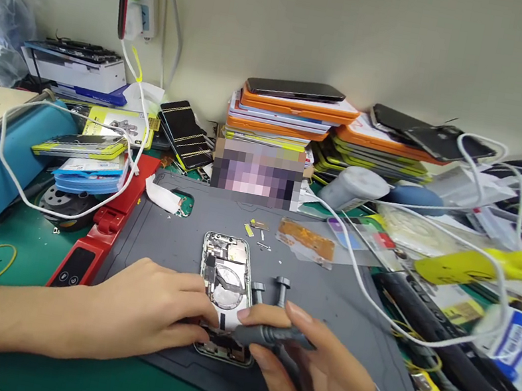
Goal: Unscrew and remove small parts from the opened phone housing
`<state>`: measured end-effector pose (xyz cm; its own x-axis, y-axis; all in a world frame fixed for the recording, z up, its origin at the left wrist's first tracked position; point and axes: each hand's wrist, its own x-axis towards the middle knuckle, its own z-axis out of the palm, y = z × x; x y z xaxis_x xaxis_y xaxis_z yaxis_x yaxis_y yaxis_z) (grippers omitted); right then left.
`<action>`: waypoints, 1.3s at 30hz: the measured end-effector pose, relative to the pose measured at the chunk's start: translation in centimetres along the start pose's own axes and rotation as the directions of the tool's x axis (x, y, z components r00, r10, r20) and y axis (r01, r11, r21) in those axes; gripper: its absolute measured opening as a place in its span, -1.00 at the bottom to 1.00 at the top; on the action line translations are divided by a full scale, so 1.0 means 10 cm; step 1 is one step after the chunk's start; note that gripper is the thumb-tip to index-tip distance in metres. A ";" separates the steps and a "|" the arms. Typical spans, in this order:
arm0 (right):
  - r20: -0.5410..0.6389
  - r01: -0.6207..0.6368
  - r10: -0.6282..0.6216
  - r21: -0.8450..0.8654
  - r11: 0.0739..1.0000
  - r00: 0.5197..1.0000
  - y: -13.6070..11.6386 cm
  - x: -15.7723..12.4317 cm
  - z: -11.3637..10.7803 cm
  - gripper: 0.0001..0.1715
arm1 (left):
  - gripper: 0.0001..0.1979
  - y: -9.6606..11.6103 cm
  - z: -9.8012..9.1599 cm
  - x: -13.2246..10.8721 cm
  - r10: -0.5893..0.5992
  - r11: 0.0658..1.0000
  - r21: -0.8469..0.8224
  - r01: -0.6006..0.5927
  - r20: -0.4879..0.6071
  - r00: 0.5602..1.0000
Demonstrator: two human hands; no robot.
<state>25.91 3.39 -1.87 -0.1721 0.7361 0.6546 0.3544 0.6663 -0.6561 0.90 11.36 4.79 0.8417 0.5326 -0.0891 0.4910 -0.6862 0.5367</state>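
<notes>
An opened phone (pixel 233 255) lies on the grey mat (pixel 164 286), its inner parts and a round coil bared. My left hand (pixel 164 313) rests at the phone's lower left side, with bent fingers gripping its edge and reaching over its lower end. My right hand (pixel 325 375) is closed round a grey screwdriver (pixel 266 335), held nearly level over the phone's lower part. The screwdriver's tip is hidden near the left fingertips. Two more grey screwdrivers with flat round caps, one (pixel 281 288) taller, show just beyond the right fingers; their lower ends are hidden.
Small loose parts (pixel 258 227) and an orange sheet (pixel 306 240) lie beyond the phone. A red holder (pixel 84 252) and a blue machine (pixel 0 156) stand left. Stacked orange boxes (pixel 286 109) line the wall. A white cable (pixel 354 266) crosses the right side.
</notes>
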 end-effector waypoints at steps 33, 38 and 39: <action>0.108 0.169 -0.159 -0.090 0.982 0.981 0.03 0.22 -0.15 -0.19 | -0.72 -0.60 -0.27 0.13 0.183 0.677 0.701 0.226 -0.457 0.870; 0.096 0.174 -0.164 -0.098 0.980 0.982 -0.01 0.27 -0.18 -0.23 | -0.71 -0.59 -0.26 0.11 0.184 0.680 0.706 0.200 -0.428 0.885; 0.109 0.149 -0.141 -0.070 0.986 0.984 -0.01 0.26 -0.19 -0.24 | -0.70 -0.59 -0.26 0.10 0.184 0.679 0.709 0.190 -0.415 0.891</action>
<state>27.21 4.97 0.64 -0.3191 0.6434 0.6958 0.3883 0.7585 -0.5233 -1.73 17.24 3.72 0.7469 0.5537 0.3681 0.6527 -0.7162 -0.2470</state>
